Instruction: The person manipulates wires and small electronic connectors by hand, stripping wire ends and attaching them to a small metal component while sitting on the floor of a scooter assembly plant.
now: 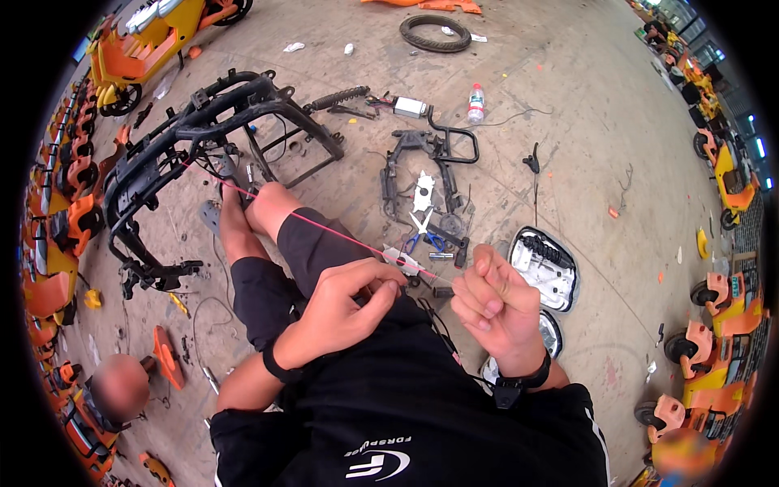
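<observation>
Black t-shirt (422, 422) fills the bottom of the view, person seated on the concrete floor (568, 122) in black shorts. Left hand (345, 304) fingers pinched together on a thin red wire (308, 223), right by a small white connector (400, 258). Wire runs taut up-left across the knee to the black scooter frame (195, 138). Right hand (495, 308) just beside it, fingers curled in, thumb against index; looks like it nips the wire's free end but too fine to tell.

Blue-handled scissors (426, 238) and loose black brackets lie on the floor just past the hands, white tray of parts (544, 264) to the right, plastic bottle (476, 103) and tyre (435, 33) further out.

My take for doing this well: keep the wire taut but don't yank, pull load goes straight to the frame end. Grip close to the connector, work with fingertips, keep the slack off the knee
</observation>
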Tool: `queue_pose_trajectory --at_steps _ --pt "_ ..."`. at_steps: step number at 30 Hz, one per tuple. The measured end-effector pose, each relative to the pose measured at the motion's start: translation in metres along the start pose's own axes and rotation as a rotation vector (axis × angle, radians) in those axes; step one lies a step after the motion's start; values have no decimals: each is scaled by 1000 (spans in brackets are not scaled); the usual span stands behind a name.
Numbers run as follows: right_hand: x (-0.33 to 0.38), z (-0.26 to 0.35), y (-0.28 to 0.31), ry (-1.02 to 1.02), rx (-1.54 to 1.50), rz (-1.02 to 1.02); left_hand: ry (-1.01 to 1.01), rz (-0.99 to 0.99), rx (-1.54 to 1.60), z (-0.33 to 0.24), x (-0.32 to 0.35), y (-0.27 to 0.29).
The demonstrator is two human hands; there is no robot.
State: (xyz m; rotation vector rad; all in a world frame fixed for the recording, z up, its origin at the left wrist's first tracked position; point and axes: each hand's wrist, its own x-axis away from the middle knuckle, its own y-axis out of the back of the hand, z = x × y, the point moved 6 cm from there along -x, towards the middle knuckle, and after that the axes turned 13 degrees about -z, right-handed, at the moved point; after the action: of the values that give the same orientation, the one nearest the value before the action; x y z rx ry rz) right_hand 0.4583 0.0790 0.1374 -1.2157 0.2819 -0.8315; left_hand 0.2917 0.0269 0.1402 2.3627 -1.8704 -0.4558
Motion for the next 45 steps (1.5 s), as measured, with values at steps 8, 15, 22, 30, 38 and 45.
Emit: queue_pose_trajectory --at_steps 8,15,22,30,38,45 --pt "1 -5 0 -45 0 47 304 89 270 -13 3 -10" --pt "5 -14 7 -54 122 70 154 99 498 -21 9 -33" --pt "10 -21 9 41 238 136 -247 -125 323 -52 16 -10" --pt "-53 -34 -27 242 437 244 -431 -166 238 -93 54 43" --pt "-60 -142 -191 999 1075 980 -474 -543 337 -121 165 144" --pt "-36 -242 -246 618 922 1498 -156 -938 184 -118 256 180"
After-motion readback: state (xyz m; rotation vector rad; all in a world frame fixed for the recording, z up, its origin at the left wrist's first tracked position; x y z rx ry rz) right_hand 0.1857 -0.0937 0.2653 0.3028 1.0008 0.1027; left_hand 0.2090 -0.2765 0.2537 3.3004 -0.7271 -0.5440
